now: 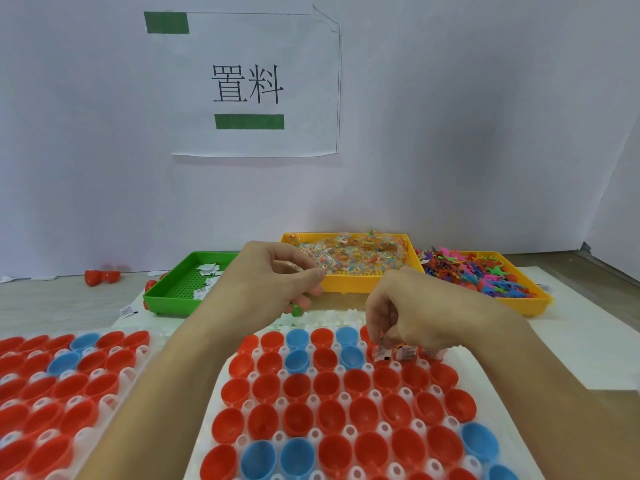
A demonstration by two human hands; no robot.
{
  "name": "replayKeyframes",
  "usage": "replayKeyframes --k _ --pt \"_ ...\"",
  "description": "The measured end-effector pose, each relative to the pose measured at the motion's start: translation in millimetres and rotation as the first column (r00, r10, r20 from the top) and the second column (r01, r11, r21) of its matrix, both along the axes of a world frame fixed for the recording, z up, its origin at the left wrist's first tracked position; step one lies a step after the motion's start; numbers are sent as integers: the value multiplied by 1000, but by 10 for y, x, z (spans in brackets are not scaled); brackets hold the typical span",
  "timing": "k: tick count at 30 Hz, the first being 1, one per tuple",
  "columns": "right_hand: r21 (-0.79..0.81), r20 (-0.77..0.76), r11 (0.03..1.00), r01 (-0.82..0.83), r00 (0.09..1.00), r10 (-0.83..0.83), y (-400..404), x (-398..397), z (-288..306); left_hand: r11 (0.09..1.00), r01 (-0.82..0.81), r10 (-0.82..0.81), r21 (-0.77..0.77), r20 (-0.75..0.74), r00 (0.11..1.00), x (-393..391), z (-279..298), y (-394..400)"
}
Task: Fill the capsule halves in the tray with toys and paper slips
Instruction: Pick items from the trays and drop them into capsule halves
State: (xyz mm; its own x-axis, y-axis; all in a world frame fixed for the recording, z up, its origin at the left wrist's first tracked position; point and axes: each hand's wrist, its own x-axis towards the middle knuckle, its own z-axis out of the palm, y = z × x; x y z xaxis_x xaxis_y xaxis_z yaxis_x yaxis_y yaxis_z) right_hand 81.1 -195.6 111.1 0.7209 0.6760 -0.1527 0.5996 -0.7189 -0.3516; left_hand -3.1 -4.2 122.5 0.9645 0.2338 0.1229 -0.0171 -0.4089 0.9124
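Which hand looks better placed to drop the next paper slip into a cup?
The right hand: it hangs directly over the capsule tray, pinching paper slips just above the red capsule halves. The left hand is raised near the yellow tray, farther from the cups.

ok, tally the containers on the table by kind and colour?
Green bin: 1
Yellow bins: 2
White capsule trays: 2
Total: 5
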Motion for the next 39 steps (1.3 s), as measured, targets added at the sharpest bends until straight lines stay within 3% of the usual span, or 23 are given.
replayKeyframes --k 11,39 --pt "-49 4 998 28 1000 -28 44 -23 -36 1000 5 -5 -12 5 1000 -9 7 -11" --pt "38 -16 999 -22 1000 22 26 36 -67 998 -64 64 -10 5 998 31 -57 93"
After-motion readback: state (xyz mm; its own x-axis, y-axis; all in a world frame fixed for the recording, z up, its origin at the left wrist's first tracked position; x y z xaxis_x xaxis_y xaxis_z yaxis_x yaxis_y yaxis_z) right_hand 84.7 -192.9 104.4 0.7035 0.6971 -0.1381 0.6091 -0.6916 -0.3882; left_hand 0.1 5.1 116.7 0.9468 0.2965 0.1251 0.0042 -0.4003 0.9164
